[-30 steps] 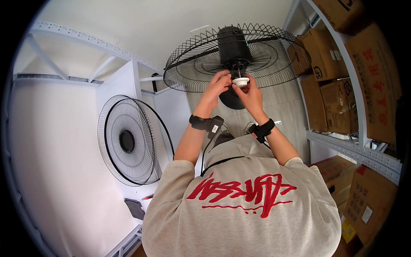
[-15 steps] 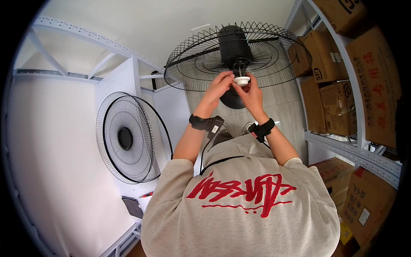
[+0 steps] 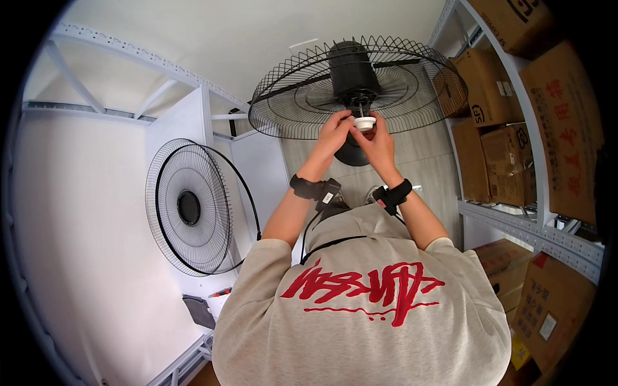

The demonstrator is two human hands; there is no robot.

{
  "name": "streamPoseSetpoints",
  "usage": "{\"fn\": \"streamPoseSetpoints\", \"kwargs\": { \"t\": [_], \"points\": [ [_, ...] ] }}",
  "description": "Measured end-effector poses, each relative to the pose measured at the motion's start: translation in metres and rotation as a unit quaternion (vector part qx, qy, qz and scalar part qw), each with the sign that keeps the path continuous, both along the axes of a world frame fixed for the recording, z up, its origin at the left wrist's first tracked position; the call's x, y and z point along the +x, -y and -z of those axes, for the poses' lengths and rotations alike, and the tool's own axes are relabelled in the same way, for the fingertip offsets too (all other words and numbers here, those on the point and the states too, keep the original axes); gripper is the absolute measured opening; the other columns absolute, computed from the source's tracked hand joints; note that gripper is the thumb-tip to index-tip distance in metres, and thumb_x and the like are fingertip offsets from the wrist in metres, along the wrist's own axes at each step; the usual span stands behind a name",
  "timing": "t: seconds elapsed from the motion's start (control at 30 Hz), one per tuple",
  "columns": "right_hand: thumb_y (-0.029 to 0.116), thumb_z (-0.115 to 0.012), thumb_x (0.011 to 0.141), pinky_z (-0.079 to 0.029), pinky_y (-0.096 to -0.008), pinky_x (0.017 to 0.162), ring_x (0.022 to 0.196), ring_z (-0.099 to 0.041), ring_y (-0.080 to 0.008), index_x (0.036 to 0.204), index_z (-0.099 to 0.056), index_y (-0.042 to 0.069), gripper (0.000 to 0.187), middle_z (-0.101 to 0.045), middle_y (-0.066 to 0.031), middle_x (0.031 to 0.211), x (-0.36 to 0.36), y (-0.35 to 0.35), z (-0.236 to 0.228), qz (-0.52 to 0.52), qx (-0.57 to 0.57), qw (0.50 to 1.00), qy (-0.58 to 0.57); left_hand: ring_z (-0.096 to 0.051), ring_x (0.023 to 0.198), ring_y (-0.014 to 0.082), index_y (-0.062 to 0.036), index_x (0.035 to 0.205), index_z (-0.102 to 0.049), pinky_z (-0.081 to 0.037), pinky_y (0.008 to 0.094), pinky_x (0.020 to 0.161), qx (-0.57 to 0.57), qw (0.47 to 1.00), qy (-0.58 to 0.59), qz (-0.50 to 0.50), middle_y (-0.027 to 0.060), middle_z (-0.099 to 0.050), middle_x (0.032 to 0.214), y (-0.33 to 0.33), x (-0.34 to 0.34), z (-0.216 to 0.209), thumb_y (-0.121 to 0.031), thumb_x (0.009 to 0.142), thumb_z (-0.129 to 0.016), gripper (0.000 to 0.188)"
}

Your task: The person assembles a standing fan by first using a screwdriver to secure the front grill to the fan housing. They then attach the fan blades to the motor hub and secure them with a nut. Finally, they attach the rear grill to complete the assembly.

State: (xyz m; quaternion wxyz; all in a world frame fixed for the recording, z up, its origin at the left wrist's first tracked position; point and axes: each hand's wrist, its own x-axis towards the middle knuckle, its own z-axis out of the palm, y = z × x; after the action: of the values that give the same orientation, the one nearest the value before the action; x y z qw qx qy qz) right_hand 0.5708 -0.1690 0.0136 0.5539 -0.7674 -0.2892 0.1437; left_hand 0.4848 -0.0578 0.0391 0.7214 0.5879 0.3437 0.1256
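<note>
White round cap is held at the hub of the black wire fan guard, just under the dark motor housing, its short axis running along the motor shaft. It is pinched by fingertips of the left hand and the right hand, both narrowed around it. A second guard is leaned against the white wall at the left.

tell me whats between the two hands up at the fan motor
In the head view, a small white cap on the fan shaft sits between the left hand and the right hand; fingertips of both touch it.
</note>
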Motion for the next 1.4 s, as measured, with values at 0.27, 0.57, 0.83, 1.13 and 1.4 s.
{"fn": "streamPoseSetpoints", "kwargs": {
  "t": [0.27, 0.57, 0.83, 1.13, 1.4],
  "points": [
    [0.035, -0.076, 0.079, -0.053, -0.0334, 0.063, 0.071, -0.07, -0.023, 0.127, -0.048, 0.001, 0.065, -0.07, -0.0134, 0.081, 0.001, -0.001, 0.003, -0.003, -0.013, 1.0, 0.001, -0.054, 0.104, 0.0129, -0.0029, 0.13, -0.052, -0.044, 0.0288, 0.088, -0.023, 1.0, -0.002, -0.011, 0.0046, -0.061, 0.111, 0.001, 0.003, -0.007, -0.032, 0.095, -0.056, 0.046],
    [0.036, -0.077, 0.078, -0.053, -0.0332, 0.062, 0.071, -0.07, -0.0232, 0.125, -0.049, 0.0, 0.065, -0.07, -0.0137, 0.081, 0.005, 0.001, 0.005, -0.002, -0.015, 1.0, 0.009, -0.057, 0.099, 0.0141, -0.0078, 0.125, -0.055, -0.045, 0.0292, 0.086, -0.069, 0.997, 0.015, -0.002, 0.0047, -0.059, 0.109, -0.009, -0.007, -0.024, -0.034, 0.096, -0.055, 0.039],
    [0.035, -0.078, 0.077, -0.053, -0.0328, 0.063, 0.07, -0.07, -0.0225, 0.125, -0.049, 0.0, 0.066, -0.069, -0.013, 0.08, 0.004, -0.001, 0.008, -0.005, -0.013, 1.0, 0.018, -0.057, 0.099, 0.0126, -0.0086, 0.12, -0.055, -0.046, 0.0308, 0.088, -0.149, 0.989, 0.008, 0.014, 0.0039, -0.061, 0.105, -0.001, 0.008, -0.007, -0.037, 0.096, -0.055, 0.037],
    [0.036, -0.077, 0.078, -0.053, -0.0329, 0.063, 0.071, -0.07, -0.0232, 0.125, -0.049, 0.0, 0.065, -0.069, -0.0129, 0.081, 0.007, 0.0, 0.008, -0.002, -0.01, 1.0, -0.001, -0.056, 0.102, 0.0169, -0.0058, 0.128, -0.051, -0.043, 0.032, 0.09, -0.054, 0.998, -0.015, 0.011, 0.0067, -0.061, 0.108, -0.01, -0.005, -0.032, -0.042, 0.096, -0.054, 0.048],
    [0.037, -0.076, 0.078, -0.053, -0.0335, 0.063, 0.072, -0.07, -0.0245, 0.125, -0.049, 0.001, 0.065, -0.069, -0.0133, 0.079, 0.005, -0.001, 0.009, -0.003, -0.012, 0.999, 0.032, -0.058, 0.1, 0.016, -0.0045, 0.128, -0.053, -0.046, 0.031, 0.088, -0.17, 0.985, 0.007, 0.042, 0.0063, -0.062, 0.109, -0.008, 0.012, 0.015, -0.044, 0.098, -0.05, 0.05]
  ]
}}
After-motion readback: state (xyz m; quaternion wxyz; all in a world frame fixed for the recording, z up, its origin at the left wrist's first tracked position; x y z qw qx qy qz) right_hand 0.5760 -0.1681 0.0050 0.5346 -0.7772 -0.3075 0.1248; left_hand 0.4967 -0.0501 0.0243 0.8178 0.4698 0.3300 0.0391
